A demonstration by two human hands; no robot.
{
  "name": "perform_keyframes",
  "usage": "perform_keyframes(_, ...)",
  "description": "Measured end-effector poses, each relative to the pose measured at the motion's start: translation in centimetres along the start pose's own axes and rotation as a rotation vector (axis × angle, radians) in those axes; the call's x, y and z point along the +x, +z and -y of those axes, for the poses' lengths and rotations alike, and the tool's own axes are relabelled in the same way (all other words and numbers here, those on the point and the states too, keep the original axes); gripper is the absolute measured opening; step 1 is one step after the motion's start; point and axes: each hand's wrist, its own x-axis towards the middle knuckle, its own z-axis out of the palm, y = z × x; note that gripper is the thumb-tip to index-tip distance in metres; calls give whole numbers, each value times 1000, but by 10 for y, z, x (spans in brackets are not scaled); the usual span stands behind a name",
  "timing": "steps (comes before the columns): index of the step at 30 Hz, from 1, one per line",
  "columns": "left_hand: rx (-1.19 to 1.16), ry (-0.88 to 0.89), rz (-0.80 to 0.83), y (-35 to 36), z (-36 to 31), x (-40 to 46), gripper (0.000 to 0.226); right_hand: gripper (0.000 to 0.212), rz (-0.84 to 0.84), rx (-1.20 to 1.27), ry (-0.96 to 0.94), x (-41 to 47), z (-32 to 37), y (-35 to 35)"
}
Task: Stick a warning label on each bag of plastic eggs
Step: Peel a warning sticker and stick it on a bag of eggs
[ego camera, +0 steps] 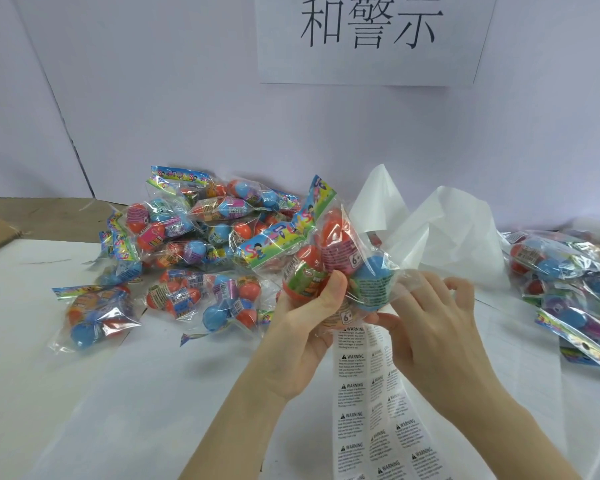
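Clear egg bag (329,251) upright, header up-left, gripped in left hand (305,327); right hand (426,327) loose.

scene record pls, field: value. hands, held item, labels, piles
left hand: grips clear plastic bag of orange and blue eggs, raised over the white table
right hand: fingers at the bag's lower right edge
label sheet: white strip of printed WARNING stickers, under both hands
left pile: heap of egg bags
right pile: more egg bags
behind: crumpled white backing paper
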Motion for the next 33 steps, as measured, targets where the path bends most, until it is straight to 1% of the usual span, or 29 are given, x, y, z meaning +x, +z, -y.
perform_keyframes(1, -5, 1, -2, 0, -1, 0, 43, 57, -4, 24, 5, 0, 0, 0)
perform_keyframes(3, -20, 10, -10, 0, -2, 0, 39, 43, -27, 83, 13, 0, -1, 0)
perform_keyframes(5, -53, 7, -54, 0, -3, 1, 22, 28, -38, 130, 16, 1, -2, 0)
perform_keyframes(6, -61, 1, -79, -1, -3, 0, 12, 27, -42, 146, 16, 1, -2, 0)
perform_keyframes(7, -59, -7, -94, 0, -3, 0, 7, 31, -45, 159, 15, 1, -2, 0)
perform_keyframes(9, -54, -13, -93, 0, -3, -1, 8, 36, -56, 174, 19, 0, -3, 0)
perform_keyframes(11, -41, -13, -92, 1, -3, -1, 7, 31, -73, 169, 24, 1, -3, 0)
perform_keyframes(12, -32, -4, -81, 0, -1, 0, 6, 24, -81, 162, 23, 1, -3, -1)
perform_keyframes(13, -27, 3, -70, 2, -2, -1, 8, 19, -88, 160, 25, 1, -4, -1)
perform_keyframes(14, -31, 12, -66, 1, 0, -1, 8, 20, -95, 157, 29, 1, -4, 0)
perform_keyframes(17, -30, 11, -72, 2, 1, -1, 21, 24, -99, 146, 24, 1, -5, -1)
perform_keyframes(19, -18, 21, -57, 2, 1, -1, 7, 23, -105, 122, 10, 0, -5, 0)
perform_keyframes(21, -16, 15, -33, 1, 2, 0, 35, 21, -112, 91, -1, 0, -5, 1)
perform_keyframes(22, -19, 15, -22, 0, 3, 0, 43, 19, -113, 81, -5, 0, -5, 1)
perform_keyframes(23, -11, 17, -26, 1, 2, 0, 45, 19, -112, 76, -8, 0, -5, 2)
perform_keyframes(26, -21, 19, -17, 0, 3, 1, 46, 20, -121, 77, -9, -1, -6, 3)
perform_keyframes(30, -25, 17, -24, 1, 3, 1, 46, 10, -131, 74, -18, 0, -5, 3)
perform_keyframes(33, -12, 17, -27, 2, 3, 1, 46, 11, -137, 68, -22, 0, -4, 3)
